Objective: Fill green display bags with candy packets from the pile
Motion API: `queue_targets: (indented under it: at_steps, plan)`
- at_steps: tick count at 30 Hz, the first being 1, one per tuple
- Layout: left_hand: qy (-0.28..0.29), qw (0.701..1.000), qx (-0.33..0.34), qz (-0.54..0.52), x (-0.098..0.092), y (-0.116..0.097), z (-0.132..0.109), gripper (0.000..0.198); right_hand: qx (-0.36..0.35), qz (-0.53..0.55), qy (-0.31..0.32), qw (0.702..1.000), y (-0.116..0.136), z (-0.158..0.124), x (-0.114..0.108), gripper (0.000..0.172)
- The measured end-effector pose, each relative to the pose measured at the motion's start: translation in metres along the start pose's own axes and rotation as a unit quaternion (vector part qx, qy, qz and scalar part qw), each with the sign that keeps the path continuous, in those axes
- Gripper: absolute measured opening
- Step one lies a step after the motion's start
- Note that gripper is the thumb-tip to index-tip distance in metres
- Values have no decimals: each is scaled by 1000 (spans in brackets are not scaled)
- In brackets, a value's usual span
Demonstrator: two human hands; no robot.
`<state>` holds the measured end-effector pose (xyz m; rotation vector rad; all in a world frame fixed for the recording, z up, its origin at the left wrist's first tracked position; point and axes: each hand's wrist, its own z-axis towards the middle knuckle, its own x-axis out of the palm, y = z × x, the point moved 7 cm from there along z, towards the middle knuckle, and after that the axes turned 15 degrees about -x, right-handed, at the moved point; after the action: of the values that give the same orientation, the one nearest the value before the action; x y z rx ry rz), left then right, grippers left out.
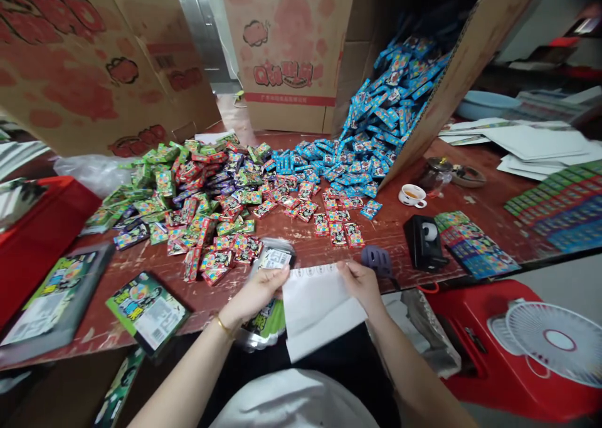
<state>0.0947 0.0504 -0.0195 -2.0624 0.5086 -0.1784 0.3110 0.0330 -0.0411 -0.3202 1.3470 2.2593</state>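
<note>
A white sheet of card [322, 312] with a row of small round prints along its top edge hangs between my two hands, over the table's front edge. My left hand [266, 290] pinches its upper left corner. At the upper right corner, my right hand [360, 284] grips it, fingers partly hidden behind. Just left of the card, partly under my left hand, lies a stack of clear plastic sleeves with green printed cards [263, 321]. Beyond my hands spread small candy packets, red and pink ones [235, 246], green ones [155, 183] and a blue heap [376, 127].
Blue packets spill from an open carton [427, 114]. A black tape dispenser [423, 243], a cup [412, 195] and packet strips [477, 243] sit at right. A white fan [557, 340] rests on a red stool [517, 378]. At left are a red bin [42, 240] and packaged cards [148, 309].
</note>
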Motion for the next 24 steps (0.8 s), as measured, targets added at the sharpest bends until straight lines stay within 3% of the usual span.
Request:
queue_targets:
  at_steps: [2,4,6,7,9,12,15,18,21,24]
  plan:
    - [-57,996,44,47,4,2,4,38,-7,-20,-15,1000,-16,-7,1,46]
    - [-116,966,150,174,21,-1,4,33,-12,-42,-25,999,-30,-14,2,44]
    - [-109,890,260,360,59,6,5,39,-15,-62,-23,998,-42,-18,4,40]
    - [-99,852,283,429,75,15,8,43,-16,-72,-20,997,-46,-20,6,38]
    - [-100,797,289,520,97,34,19,54,-16,-91,-14,996,-52,-22,7,36]
    - [-118,752,279,586,109,51,31,68,-11,-121,-17,992,-53,-24,3,32]
    - [-136,732,278,607,110,54,34,70,-23,-154,-42,987,-47,-29,-15,26]
    - [-147,725,280,612,109,51,32,69,-48,-252,-104,961,-42,-31,-46,28]
    - [-138,729,280,609,110,49,31,69,-17,-319,-120,940,-58,-25,-66,38]
    - [-125,738,272,605,109,49,31,69,22,-291,-108,950,-77,-17,-70,42]
